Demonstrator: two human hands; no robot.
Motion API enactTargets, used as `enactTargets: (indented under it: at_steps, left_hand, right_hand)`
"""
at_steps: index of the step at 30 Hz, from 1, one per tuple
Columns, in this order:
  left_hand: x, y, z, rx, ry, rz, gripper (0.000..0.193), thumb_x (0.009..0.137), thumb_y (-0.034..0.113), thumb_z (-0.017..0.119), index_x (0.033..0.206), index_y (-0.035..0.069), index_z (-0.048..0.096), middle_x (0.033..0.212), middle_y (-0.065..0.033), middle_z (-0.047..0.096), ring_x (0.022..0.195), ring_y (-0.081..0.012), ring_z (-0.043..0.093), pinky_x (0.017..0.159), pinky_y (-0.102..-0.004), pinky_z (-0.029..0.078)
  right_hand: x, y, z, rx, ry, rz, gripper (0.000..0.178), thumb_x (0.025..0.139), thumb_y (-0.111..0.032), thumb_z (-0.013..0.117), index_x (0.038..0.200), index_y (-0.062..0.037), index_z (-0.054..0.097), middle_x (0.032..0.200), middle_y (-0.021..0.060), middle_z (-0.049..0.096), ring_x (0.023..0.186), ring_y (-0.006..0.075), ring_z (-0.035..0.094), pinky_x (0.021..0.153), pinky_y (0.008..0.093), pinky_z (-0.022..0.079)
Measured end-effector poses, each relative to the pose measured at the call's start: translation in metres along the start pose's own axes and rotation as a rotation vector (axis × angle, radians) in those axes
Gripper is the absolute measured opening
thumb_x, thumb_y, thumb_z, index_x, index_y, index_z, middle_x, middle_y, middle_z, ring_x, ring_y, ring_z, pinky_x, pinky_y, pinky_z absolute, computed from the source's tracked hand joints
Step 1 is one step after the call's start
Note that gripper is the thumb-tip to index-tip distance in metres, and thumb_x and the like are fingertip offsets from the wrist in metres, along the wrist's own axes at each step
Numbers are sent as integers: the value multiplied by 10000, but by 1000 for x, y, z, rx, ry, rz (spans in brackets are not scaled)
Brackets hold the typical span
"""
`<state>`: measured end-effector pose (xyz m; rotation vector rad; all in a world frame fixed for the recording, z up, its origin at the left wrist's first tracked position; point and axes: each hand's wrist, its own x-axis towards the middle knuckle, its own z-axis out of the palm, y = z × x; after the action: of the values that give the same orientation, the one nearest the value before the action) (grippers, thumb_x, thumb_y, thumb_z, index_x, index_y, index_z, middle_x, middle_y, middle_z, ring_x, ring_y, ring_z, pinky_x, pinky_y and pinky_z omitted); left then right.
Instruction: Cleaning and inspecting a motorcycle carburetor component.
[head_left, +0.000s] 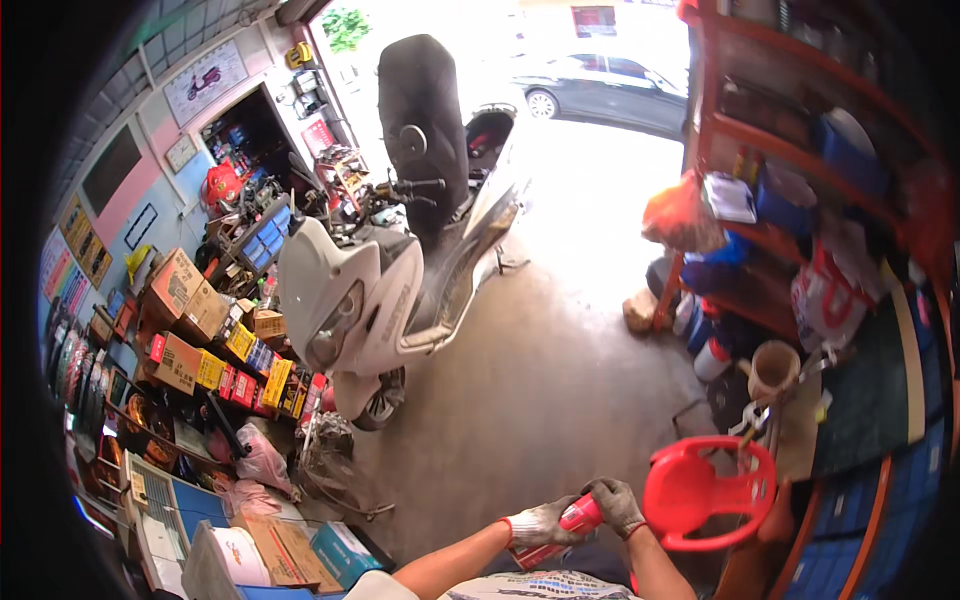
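A small red cylindrical container (582,514), which looks like a can or bottle, is between my two gloved hands, low in the head view near my body. My left hand (543,524), in a white knitted glove, closes round its left side. My right hand (616,506), in a dirty grey glove, closes over its right end. The fingers partly hide the container, and I cannot make out its cap. Just under my left hand, a red box (537,556) with pale print shows in part; what supports it is hidden.
A white scooter (400,290) with its seat raised stands ahead. A red plastic chair (705,492) is close at my right. Stacked boxes (180,365) line the left side; orange shelves (800,70) and a bucket (774,369) are at right. A dark car (605,90) is outside.
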<state>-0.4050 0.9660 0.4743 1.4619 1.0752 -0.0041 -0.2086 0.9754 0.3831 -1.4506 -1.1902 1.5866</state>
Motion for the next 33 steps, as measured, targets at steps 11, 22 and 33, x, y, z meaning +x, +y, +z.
enactTargets:
  at_steps: [11,22,33]
  left_hand:
    - [199,20,-274,-57,289,98,796,732,423,737,1373,68,426,1222,-196,604,1117,-344,607,977,-409,462]
    - [408,184,-555,8,26,192,846,728,334,739,1453,103,370,1088,-161,658,964,-273,663,865,-379,526]
    - [628,257,-826,-417,-49,254,793,749,313,798,1379,41,402,1088,-82,612,968,-164,613,801,-337,548]
  right_hand:
    - [338,-191,-32,-569,-65,-182,429,928,-418,477,1031,-86,729,1045,162,708,1034,332,655,934,405,486]
    - [600,-324,-157,-282,243,-211,276,944,-231,551,944,-14,722,870,127,726,807,219,687,770,343,537]
    - [951,-472,-242,-27,-29,-294,302,971,-248,555,924,7,709,847,67,705,798,124,628,756,288,505]
